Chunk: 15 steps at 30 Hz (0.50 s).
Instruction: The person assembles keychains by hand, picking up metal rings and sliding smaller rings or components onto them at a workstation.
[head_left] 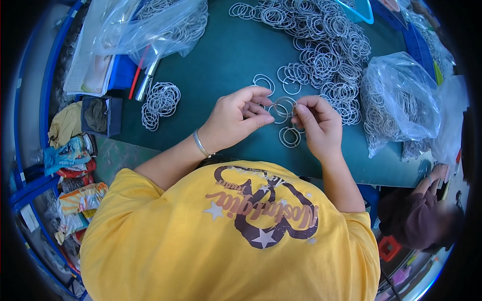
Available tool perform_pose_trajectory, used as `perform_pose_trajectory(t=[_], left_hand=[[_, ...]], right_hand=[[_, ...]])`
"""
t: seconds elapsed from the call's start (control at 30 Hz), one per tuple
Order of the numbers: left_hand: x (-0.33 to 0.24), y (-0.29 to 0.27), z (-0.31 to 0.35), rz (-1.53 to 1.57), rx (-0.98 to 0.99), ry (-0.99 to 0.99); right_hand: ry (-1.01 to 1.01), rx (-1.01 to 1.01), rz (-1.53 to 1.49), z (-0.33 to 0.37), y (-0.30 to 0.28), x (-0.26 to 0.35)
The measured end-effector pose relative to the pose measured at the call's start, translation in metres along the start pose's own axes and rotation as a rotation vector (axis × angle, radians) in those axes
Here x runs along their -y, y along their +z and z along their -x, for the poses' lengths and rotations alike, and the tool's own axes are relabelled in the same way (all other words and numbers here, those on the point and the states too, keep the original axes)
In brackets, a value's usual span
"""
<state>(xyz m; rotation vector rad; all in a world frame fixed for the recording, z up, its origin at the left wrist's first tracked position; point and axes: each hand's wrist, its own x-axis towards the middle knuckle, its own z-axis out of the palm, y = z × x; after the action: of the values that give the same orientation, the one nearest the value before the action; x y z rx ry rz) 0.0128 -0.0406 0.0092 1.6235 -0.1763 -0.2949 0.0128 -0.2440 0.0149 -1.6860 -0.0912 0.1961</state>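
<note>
My right hand [317, 123] pinches a thin grey metal ring [285, 97] between thumb and fingers, just above the green table. Facing it, my left hand [241, 111] has its fingers curved and the thumb apart from them. Its fingertips are close to the ring's left side; whether they touch it I cannot tell. A few loose rings [290, 144] lie on the table beneath and around my hands. Beyond them spreads a large heap of similar rings [326, 55]. Left of my left hand sits a smaller pile of rings [160, 104].
Clear plastic bags of rings stand at far left [170, 25] and right [396, 100]. A red pen [139, 75], a silver tool [145, 83] and a dark box [102, 116] are on the left. A blue tray [364, 12] is far right; another person [416, 215] sits at right.
</note>
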Motion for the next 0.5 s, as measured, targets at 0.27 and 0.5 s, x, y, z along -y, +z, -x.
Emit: perform_pose_trajectory(t=[0.27,0.5], left_hand=[[-0.0045,-0.0022,0.0007,0.260,0.056,-0.078],[-0.0040,-0.0035,0.0012,0.135,0.004,0.122]], right_hand=[[0.100,0.069,-0.356,0.0030,0.0006,-0.0017],[0.163,0.085,-0.415,0.0053,0.0006,-0.0049]])
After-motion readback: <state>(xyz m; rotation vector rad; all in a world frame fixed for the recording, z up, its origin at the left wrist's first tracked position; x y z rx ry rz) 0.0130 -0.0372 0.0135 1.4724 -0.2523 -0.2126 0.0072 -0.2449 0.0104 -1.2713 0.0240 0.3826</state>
